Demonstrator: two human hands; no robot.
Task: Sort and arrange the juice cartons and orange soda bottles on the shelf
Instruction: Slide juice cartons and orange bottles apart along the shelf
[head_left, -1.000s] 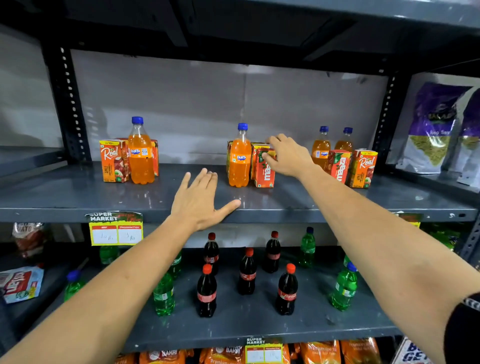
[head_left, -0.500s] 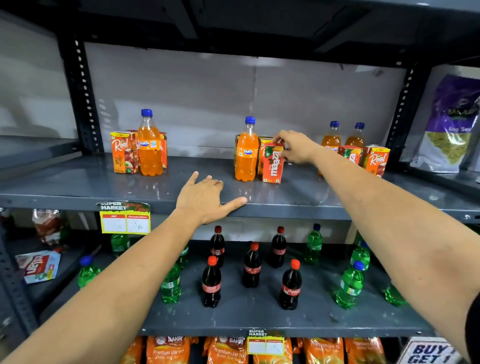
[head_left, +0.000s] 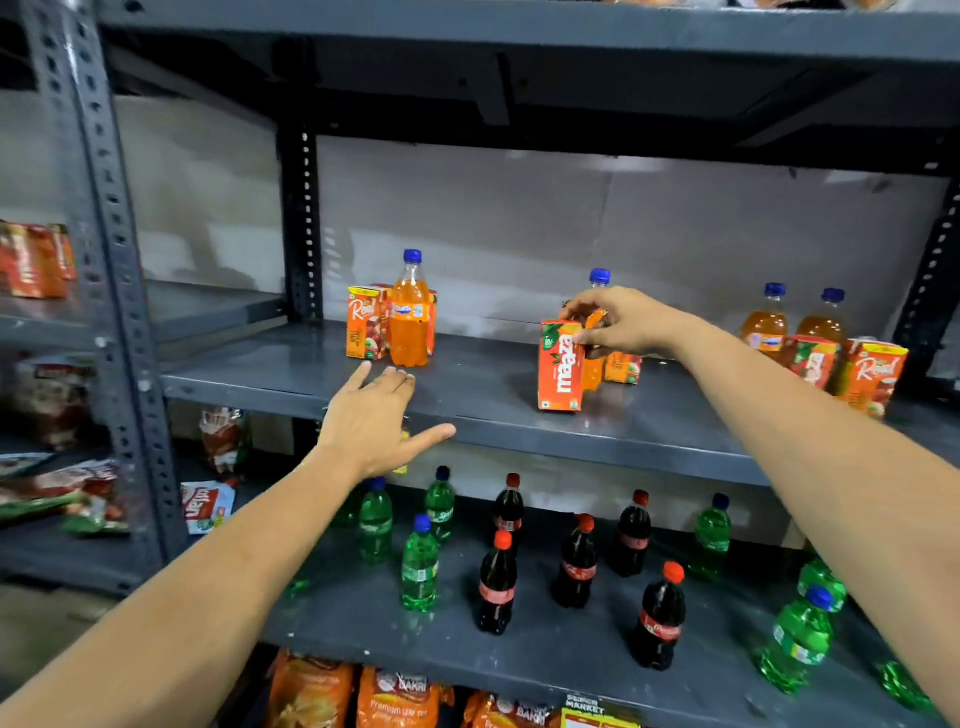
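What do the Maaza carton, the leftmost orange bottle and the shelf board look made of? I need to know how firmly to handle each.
Maaza carton: printed, coated paperboard by its look, with flat faces and sharp folded edges. Leftmost orange bottle: clear glossy plastic, the liquid showing through, with a blue cap, probably plastic. Shelf board: grey painted metal, apparently, with a dull sheen and bolted perforated uprights.

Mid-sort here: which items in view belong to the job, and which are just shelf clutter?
Job items:
Maaza carton, pinched at its top by the right hand
Real cartons
orange soda bottles
left hand, open

Not part of it:
cola bottles
green bottles
tea packets
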